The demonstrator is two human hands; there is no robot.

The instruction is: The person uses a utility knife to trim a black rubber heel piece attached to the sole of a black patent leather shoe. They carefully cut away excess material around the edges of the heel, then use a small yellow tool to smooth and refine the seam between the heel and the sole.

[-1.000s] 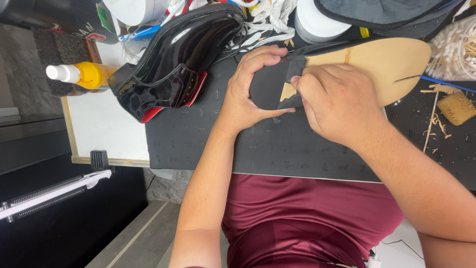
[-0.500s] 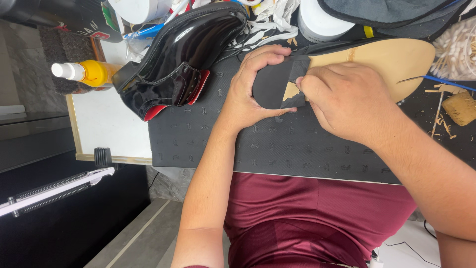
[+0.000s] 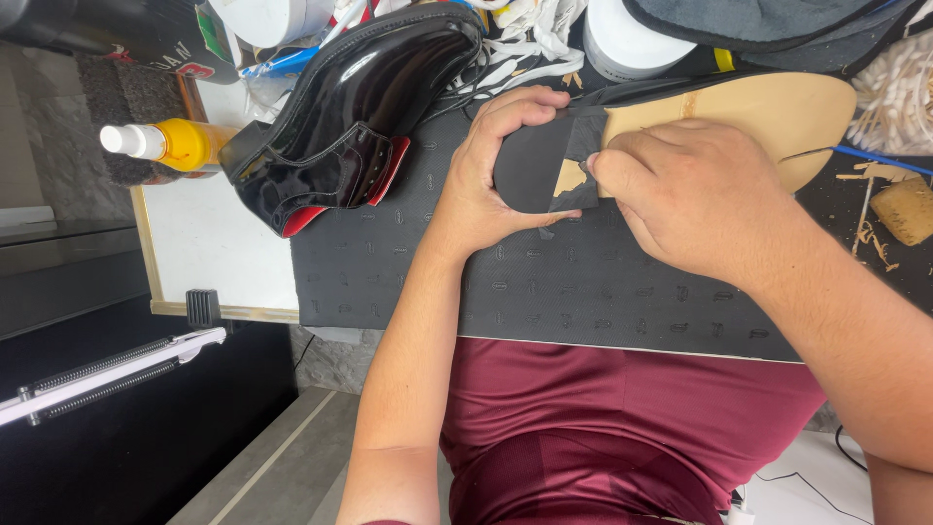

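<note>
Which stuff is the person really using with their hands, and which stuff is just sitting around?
In use:
left hand gripping the black heel
right hand peeling the black layer
tan shoe sole
dark mat underneath

Just lying about:
shiny black shoe
yellow bottle
white tub
wood shavings

I count two shoes: one glossy black shoe (image 3: 350, 117) lying aside, one upturned shoe (image 3: 719, 112) under my two hands, left hand (image 3: 491, 165) and right hand (image 3: 695, 194). One yellow spray bottle (image 3: 170, 144). One black mat (image 3: 583, 292).
</note>
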